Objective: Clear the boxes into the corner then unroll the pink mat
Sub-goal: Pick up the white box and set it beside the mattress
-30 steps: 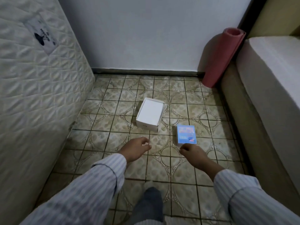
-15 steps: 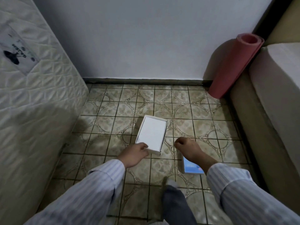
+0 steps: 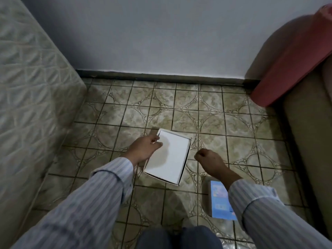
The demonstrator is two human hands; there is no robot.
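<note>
A white box lies flat on the tiled floor in the middle of the head view. My left hand grips its left edge, thumb on top near the far corner. My right hand hovers just right of the box, fingers curled, holding nothing and apart from the box. A small blue box lies on the floor under my right forearm, partly hidden by the sleeve. The rolled pink mat leans in the far right corner against the wall.
A quilted mattress stands on edge along the left. A tan bed base runs along the right. The white wall and dark skirting close off the far side. My knee shows at the bottom.
I have leaned forward and down, so everything looks closer. My left hand went from the box's near corner to gripping its left edge. My right hand stays beside the box.
</note>
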